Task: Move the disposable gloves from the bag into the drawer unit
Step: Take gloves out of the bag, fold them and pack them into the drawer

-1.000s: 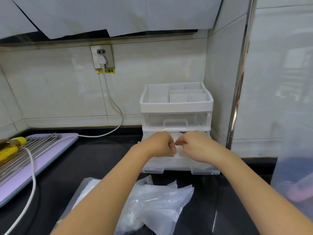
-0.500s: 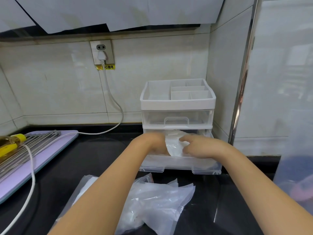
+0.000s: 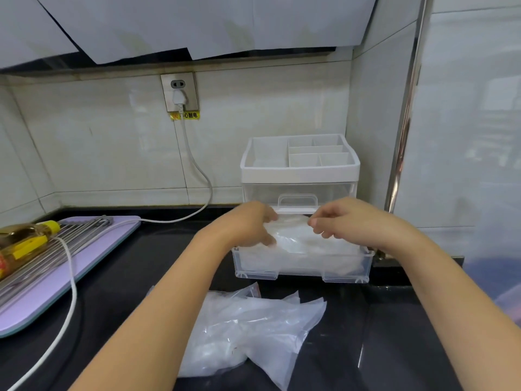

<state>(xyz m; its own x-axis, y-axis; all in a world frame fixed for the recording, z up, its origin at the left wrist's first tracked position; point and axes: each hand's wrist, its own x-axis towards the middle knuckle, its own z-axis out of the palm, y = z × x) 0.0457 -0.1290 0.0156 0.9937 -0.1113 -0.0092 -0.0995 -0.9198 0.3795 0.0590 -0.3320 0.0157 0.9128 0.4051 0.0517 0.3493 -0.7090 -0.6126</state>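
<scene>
Translucent white disposable gloves (image 3: 298, 241) already heap the open clear plastic drawer (image 3: 301, 266); my left hand (image 3: 251, 224) and right hand (image 3: 349, 221) both pinch them. Crumpled clear bag (image 3: 253, 325) seems to hold more.

Translucent gloves (image 3: 298, 244) heaped in open bottom drawer (image 3: 301, 266).

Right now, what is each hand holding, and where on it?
Both hands are on the disposable gloves in the pulled-out lower drawer: left hand grips the wad's left edge, right hand appears to pinch its upper right edge.
</scene>
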